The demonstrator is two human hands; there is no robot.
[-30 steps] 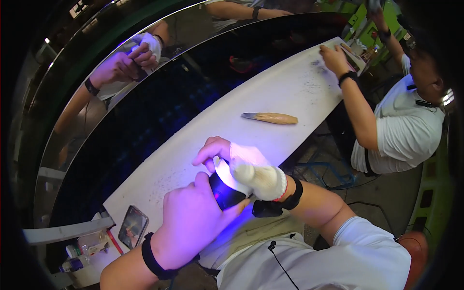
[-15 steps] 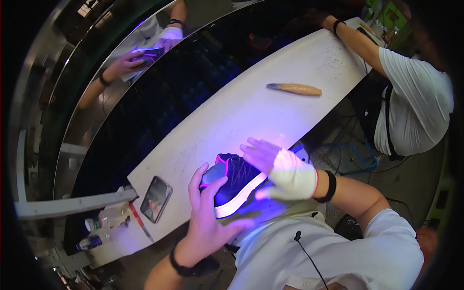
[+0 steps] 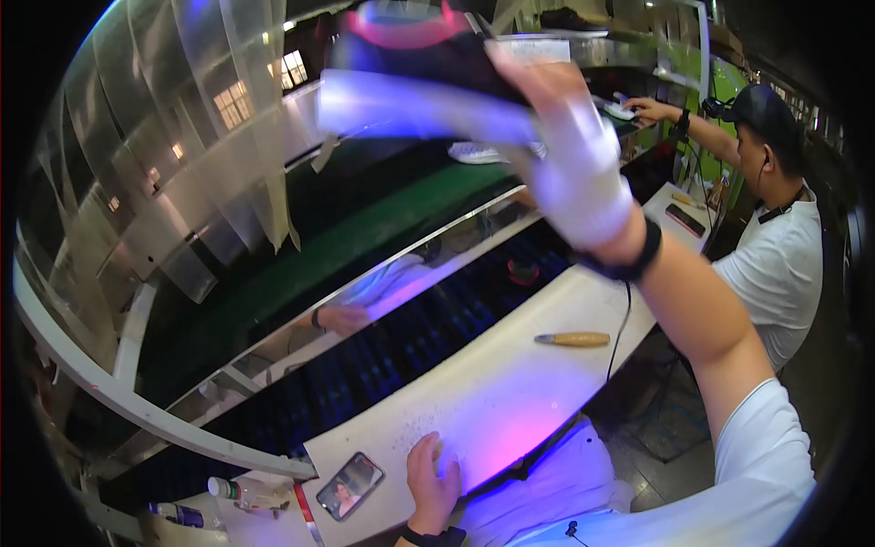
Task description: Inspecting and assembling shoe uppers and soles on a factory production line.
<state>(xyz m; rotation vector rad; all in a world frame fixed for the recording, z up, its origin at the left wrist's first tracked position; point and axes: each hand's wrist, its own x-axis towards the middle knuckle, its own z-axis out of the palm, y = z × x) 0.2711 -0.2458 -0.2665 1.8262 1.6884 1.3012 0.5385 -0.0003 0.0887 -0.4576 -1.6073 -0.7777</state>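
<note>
My right hand (image 3: 576, 150), in a white wrap, is lifted high in front of me and grips a dark sneaker (image 3: 419, 59) by one end. The sneaker has a pink-edged collar and a thick white sole, and both are smeared by motion. Its collar end points left, above a green conveyor belt (image 3: 365, 223). Low at the table's near edge is my left hand (image 3: 432, 481), empty, its fingers apart. A smartphone (image 3: 350, 485) lies on the white table (image 3: 483, 374) just left of that hand.
A wooden-handled knife or brush (image 3: 572, 339) lies farther along the table. Plastic bottles (image 3: 246, 493) and a red pen-like stick (image 3: 308, 515) are at the near left. Hanging clear strips (image 3: 182, 155) and a grey metal bar (image 3: 164, 415) stand left. A co-worker (image 3: 775, 237) sits at right.
The sneaker has risen from between both hands at the near table edge up over the belt, carried by my right hand. My left hand has let go. The view has tilted up.
</note>
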